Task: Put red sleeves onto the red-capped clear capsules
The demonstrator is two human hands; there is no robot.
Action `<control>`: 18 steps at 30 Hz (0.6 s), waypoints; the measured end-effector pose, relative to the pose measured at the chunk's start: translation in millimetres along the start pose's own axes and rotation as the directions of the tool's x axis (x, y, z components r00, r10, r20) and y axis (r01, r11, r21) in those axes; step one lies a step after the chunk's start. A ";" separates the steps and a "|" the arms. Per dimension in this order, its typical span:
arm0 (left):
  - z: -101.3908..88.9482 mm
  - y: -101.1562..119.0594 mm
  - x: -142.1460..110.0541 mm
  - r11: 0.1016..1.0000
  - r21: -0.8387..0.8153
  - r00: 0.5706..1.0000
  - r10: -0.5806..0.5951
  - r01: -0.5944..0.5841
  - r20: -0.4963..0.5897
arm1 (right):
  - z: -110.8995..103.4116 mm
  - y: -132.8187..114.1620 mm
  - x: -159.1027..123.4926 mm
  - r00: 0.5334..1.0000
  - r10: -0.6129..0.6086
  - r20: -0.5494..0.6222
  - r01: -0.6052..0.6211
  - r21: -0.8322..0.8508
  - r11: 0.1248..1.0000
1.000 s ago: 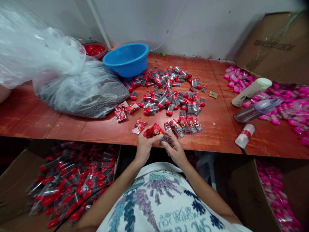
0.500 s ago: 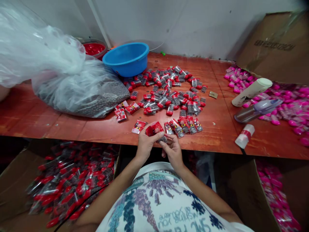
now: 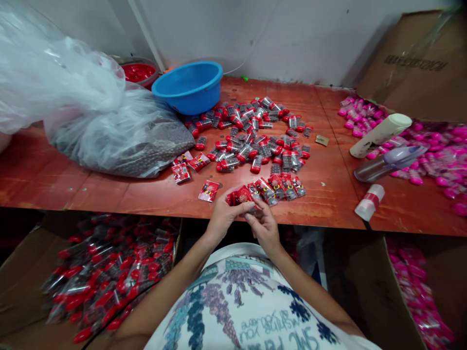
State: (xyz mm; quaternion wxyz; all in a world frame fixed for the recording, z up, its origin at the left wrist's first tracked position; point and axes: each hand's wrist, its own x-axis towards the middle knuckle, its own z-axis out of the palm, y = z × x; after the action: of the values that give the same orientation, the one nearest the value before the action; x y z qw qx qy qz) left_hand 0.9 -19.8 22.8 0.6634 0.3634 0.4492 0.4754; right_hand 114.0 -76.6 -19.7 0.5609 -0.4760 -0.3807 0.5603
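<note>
At the table's front edge, my left hand and my right hand are closed together on a small red printed packet. My left fingers grip its left side. The thumb and fingertips of my right hand pinch its lower end, which is mostly hidden. Just beyond my right hand lies a row of several red-topped packets with dark contents. A flat red printed packet lies left of my hands, and a few more rest behind it. Farther back, small red-capped clear containers with dark contents are spread about.
A blue basin and a large clear bag of dark beads stand at the back left. Bottles and pink items are on the right. Below the table are boxes of red-capped packs and pink packs.
My hands have shifted slightly right with the packet, and more of its red face now shows. The view has moved a little; the things on the table look unmoved.
</note>
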 end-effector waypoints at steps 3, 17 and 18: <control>-0.7 -5.1 2.2 1.000 0.001 0.999 0.030 -0.030 -0.018 | -1.0 0.4 1.8 1.000 0.021 0.007 -0.021 0.019 1.000; -12.6 1.3 4.2 0.991 0.072 0.984 0.122 -0.113 -0.130 | -3.9 6.5 11.0 0.996 -0.020 0.086 0.016 0.046 0.999; -11.7 0.9 3.5 0.988 0.081 0.979 0.146 -0.135 -0.145 | -3.8 7.0 11.0 0.995 -0.018 0.100 0.015 0.032 0.999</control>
State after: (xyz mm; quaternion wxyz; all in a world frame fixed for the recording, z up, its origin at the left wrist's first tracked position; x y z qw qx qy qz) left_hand -9.8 -15.5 18.9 0.5792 0.3807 0.4876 0.5309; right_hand 116.6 -66.6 -28.5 0.5530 -0.4355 -0.4035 0.5845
